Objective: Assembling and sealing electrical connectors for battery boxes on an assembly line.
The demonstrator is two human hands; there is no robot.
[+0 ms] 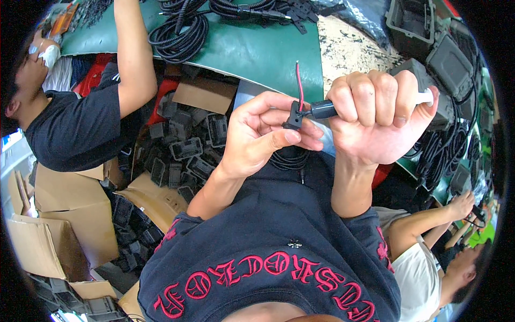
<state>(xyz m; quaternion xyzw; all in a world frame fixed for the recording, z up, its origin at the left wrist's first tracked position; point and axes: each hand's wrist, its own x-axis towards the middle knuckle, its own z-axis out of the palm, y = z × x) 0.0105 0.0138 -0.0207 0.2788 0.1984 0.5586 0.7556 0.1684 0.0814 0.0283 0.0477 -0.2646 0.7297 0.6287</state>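
Between the thumb and fingers of my left hand is a small black plastic bracket, held up before my chest. A thin red-and-black wire rises from it. My right hand wraps round a syringe with a dark barrel. Its white plunger end sticks out past my little finger, near my thumb. The syringe's tip points left and meets the bracket by the wire; whether it touches is hard to tell. Below my hands, a black cable lies coiled against my dark shirt.
Coiled black cables and small black brackets lie on the green table. Black plastic cases and more cables stand at right. Cardboard boxes and a heap of black housings fill the left. Co-workers sit on both sides.
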